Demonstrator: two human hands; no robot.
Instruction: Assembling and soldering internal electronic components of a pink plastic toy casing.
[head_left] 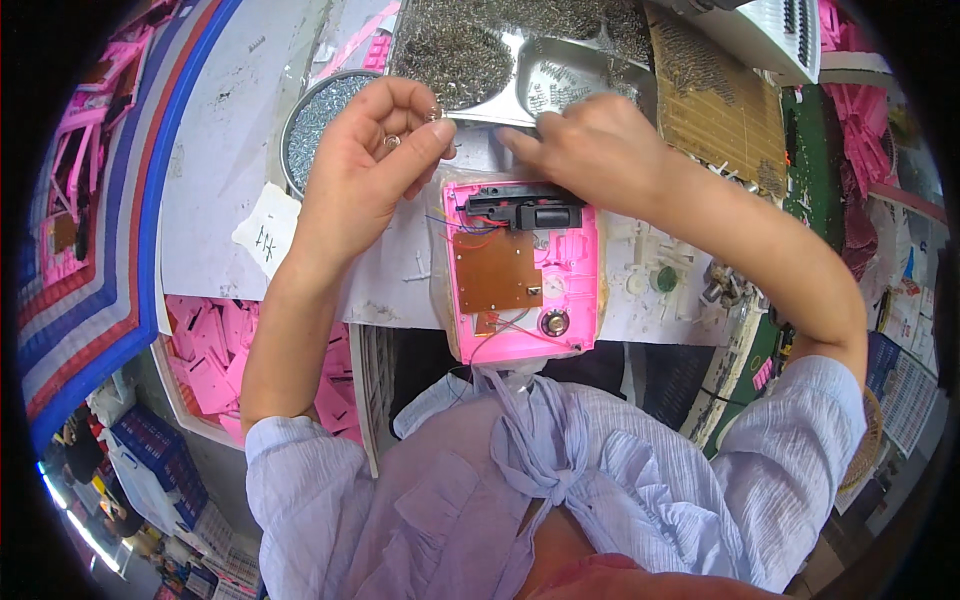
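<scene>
My left hand (375,160) is raised left of the pink casing, thumb against curled fingers. Small shiny coiled metal pieces, apparently springs (391,142), show between its fingers. My right hand (600,150) is just beyond the casing's top right, by the near edge of a metal tray (545,62). Its fingers are curled and their tips partly hidden; any item in them is out of sight. Between and below both hands lies the open pink plastic casing (590,290), holding a brown circuit board (495,270), a black mechanism (530,212), thin wires and a round metal part (553,321).
A round pan of small screws (325,110) stands left of my left hand. Heaps of small metal springs (450,70) lie at the back; cardboard (720,100) at right carries more. White plastic bits (655,260) lie right of the casing. Pink parts fill a drawer (215,350) at lower left.
</scene>
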